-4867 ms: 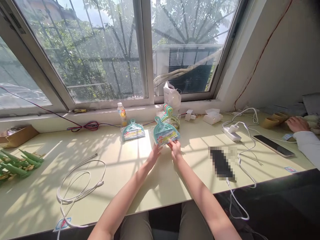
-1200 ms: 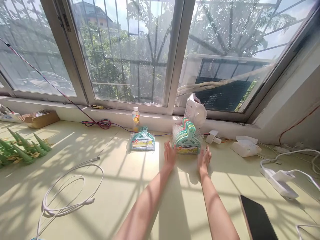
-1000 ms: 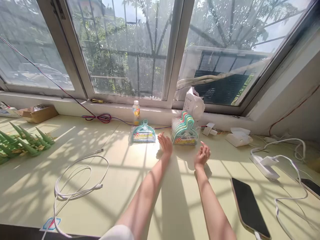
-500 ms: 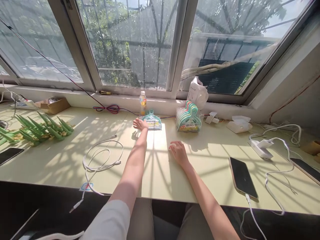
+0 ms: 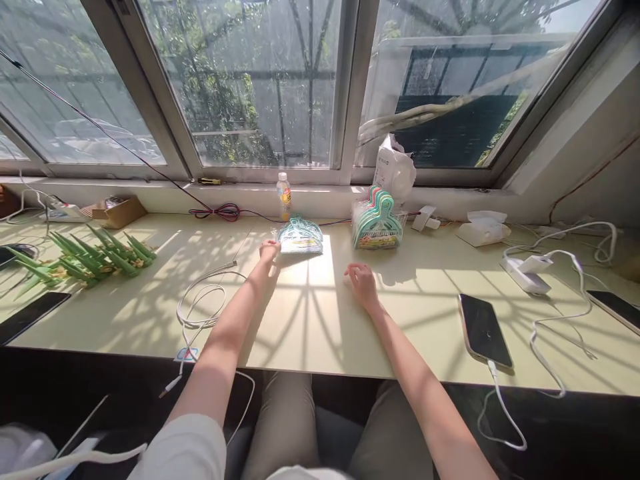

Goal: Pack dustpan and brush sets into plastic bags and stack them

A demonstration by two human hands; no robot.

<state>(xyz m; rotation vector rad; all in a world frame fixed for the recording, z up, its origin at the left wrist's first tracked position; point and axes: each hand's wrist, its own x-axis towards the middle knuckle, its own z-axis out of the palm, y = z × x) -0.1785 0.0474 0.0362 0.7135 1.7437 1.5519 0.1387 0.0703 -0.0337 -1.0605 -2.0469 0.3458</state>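
Note:
A small stack of clear-wrapped packets with teal handles lies flat on the pale table, below a drink bottle. At its left edge, my left hand has its fingers closed on the wrapping. A thicker pile of similar packets, with teal, red and yellow handles, sits to the right. My right hand rests on the table below that pile, fingers loosely curled and apart, holding nothing.
Left are a coiled white cable, green spiky plants, a phone and a cardboard box. Right are a charging phone, a power strip, a tissue pack and loose cables.
My left hand has moved from above the packets to their left edge, and its spread fingers have closed. My right hand has barely moved. The camera view has shifted slightly.

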